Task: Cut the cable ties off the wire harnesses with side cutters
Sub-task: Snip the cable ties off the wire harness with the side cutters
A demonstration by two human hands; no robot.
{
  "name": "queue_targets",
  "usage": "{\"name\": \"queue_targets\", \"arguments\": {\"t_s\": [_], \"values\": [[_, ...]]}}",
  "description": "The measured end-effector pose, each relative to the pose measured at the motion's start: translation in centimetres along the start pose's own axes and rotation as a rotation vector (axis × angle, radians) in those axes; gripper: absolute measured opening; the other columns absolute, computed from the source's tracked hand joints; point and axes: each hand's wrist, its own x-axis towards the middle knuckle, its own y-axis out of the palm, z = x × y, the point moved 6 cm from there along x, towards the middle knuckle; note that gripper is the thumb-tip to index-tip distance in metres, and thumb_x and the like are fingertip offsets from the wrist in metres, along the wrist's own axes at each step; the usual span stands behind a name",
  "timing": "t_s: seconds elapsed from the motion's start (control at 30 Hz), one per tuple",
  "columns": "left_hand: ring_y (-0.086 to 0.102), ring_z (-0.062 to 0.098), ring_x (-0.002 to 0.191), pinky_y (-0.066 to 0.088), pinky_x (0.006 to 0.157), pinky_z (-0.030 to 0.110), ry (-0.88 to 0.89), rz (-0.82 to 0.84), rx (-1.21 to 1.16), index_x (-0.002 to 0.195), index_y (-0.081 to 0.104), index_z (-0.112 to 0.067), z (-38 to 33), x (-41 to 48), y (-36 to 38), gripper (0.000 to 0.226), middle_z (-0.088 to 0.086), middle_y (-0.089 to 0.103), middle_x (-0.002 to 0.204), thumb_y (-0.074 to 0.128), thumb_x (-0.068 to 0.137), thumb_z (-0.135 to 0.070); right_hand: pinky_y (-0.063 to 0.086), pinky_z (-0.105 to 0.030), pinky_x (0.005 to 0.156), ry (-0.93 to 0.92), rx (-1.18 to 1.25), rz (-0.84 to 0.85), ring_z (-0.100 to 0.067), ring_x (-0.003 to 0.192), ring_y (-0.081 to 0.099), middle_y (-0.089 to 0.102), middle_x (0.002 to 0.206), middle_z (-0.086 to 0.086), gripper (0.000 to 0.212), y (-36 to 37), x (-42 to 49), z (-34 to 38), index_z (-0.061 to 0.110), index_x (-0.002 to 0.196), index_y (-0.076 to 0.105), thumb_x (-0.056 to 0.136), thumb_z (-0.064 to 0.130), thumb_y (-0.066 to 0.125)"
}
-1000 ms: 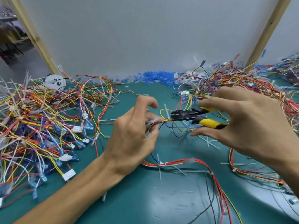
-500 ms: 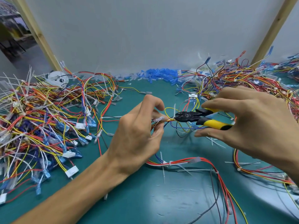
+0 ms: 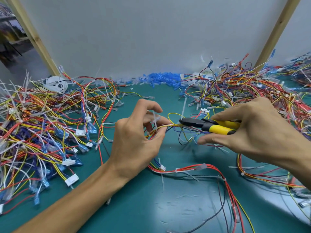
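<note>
Head view (the only view).

- Left hand [image 3: 134,140]: grip clamped on a wire harness [image 3: 170,126], thumb and fingertips pinching the yellow and red leads. A white tie piece [image 3: 155,120] sits among the same fingers; whether it is cut loose or on the wires, cannot tell. The bundle is held raised off the surface [image 3: 151,207] and drawn toward the right, probably to keep the wires taut so the tool can reach the tie.
- Right hand [image 3: 249,132]: grip closed round the yellow handles of the side cutters [image 3: 207,125], index finger lying along the top, likely for steering. The black nose points left and meets the harness at a cable tie [image 3: 184,108], whose tail stands straight up. Blades look close together at the tie's base; severed or not, cannot tell.
- Judgement: cut in hand on this tie. Main risk is nicking the thin leads, since the nose lies right against them.
- Surroundings: left pile [image 3: 42,123] of harnesses with many ties showing; right pile [image 3: 244,91] behind the right hand. A red harness [image 3: 210,167] lies near the front with ties on it. A heap of blue sleeves [image 3: 161,78] runs along the back wall. Loose tie offcuts [image 3: 162,180] lie on the surface.
- Progress: much left, judging by the ties visible in the left pile.
</note>
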Motion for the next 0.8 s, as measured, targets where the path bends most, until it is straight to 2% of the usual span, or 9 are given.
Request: {"name": "queue_targets", "arguments": {"t_s": [0.07,0.13,0.27,0.37,0.53,0.6,0.67,0.73,0.8], "values": [[0.069,0.014,0.070,0.058,0.062,0.028,-0.109,0.008,-0.097,0.110,0.053,-0.022,0.8,0.2,0.0,0.048,-0.016,0.079,0.091,0.085,0.080,-0.004,0.031,-0.026,0.044,0.066,0.156,-0.081,-0.008,0.050,0.027,0.051,0.052,-0.009,0.054,-0.3,0.1,-0.4,0.030,0.076,0.083,0.067,0.083,0.077],[0.072,0.019,0.075,0.059,0.067,0.033,-0.221,0.033,-0.235,0.112,0.051,-0.022,1.8,0.4,0.4,0.053,-0.009,0.079,0.097,0.089,0.078,-0.005,0.022,-0.021,0.044,0.139,0.278,-0.112,-0.008,0.052,0.025,0.041,0.051,-0.002,0.046,-0.2,0.4,-1.1,0.030,0.070,0.077,0.068,0.077,0.078],[0.073,0.021,0.077,0.058,0.069,0.029,-0.423,0.078,-0.477,0.112,0.050,-0.018,3.1,0.2,1.3,0.061,0.007,0.077,0.103,0.090,0.073,0.005,0.035,-0.019,0.050,0.219,0.566,-0.032,-0.009,0.055,0.044,0.054,0.061,-0.006,0.048,1.0,0.8,-1.8,0.024,0.085,0.074,0.073,0.070,0.079],[0.073,0.024,0.078,0.061,0.075,0.036,-0.493,0.091,-0.596,0.114,0.048,-0.013,3.1,0.3,1.6,0.066,0.014,0.076,0.105,0.091,0.066,0.004,0.034,-0.009,0.049,0.239,0.542,0.096,0.000,0.051,0.048,0.059,0.058,0.010,0.039,2.2,0.7,-1.8,0.022,0.093,0.080,0.075,0.056,0.082],[0.077,0.024,0.089,0.062,0.078,0.030,-0.561,0.174,-0.760,0.125,0.051,-0.003,3.2,0.1,2.0,0.075,0.018,0.075,0.117,0.085,0.058,0.003,0.025,-0.030,0.055,0.382,0.498,0.123,-0.018,0.055,0.035,0.045,0.056,0.000,0.042,3.0,0.4,-3.6,0.006,0.075,0.066,0.085,0.042,0.084],[0.077,0.023,0.090,0.061,0.080,0.028,-0.608,0.196,-0.739,0.124,0.059,0.000,3.7,-0.2,2.2,0.063,0.015,0.076,0.116,0.084,0.066,0.008,0.024,-0.031,0.054,0.463,0.656,0.080,-0.020,0.058,0.033,0.042,0.060,-0.006,0.039,2.8,0.4,-4.2,0.011,0.068,0.061,0.084,0.038,0.084],[0.075,0.022,0.082,0.060,0.075,0.027,-0.665,0.214,-0.676,0.110,0.070,0.000,4.3,-0.5,2.4,0.033,0.016,0.079,0.102,0.082,0.079,0.003,0.027,-0.028,0.049,0.485,0.732,0.029,-0.019,0.056,0.034,0.042,0.062,-0.006,0.038,2.4,0.4,-4.6,0.011,0.069,0.061,0.083,0.038,0.085],[0.069,0.022,0.066,0.058,0.065,0.027,-0.713,0.212,-0.720,0.096,0.075,0.000,4.6,-0.8,2.6,0.015,0.021,0.077,0.087,0.079,0.083,-0.007,0.031,-0.032,0.054,0.426,0.603,-0.025,-0.020,0.056,0.038,0.048,0.060,-0.002,0.041,1.8,0.5,-4.9,0.007,0.076,0.065,0.083,0.042,0.085],[0.062,0.021,0.057,0.055,0.058,0.025,-0.698,0.149,-0.731,0.089,0.076,0.000,4.9,-0.6,2.2,0.008,0.020,0.074,0.077,0.077,0.084,-0.007,0.044,-0.037,0.060,0.311,0.269,-0.177,-0.020,0.059,0.051,0.061,0.065,0.006,0.033,0.3,0.5,-4.4,0.020,0.083,0.074,0.080,0.051,0.086]]}}
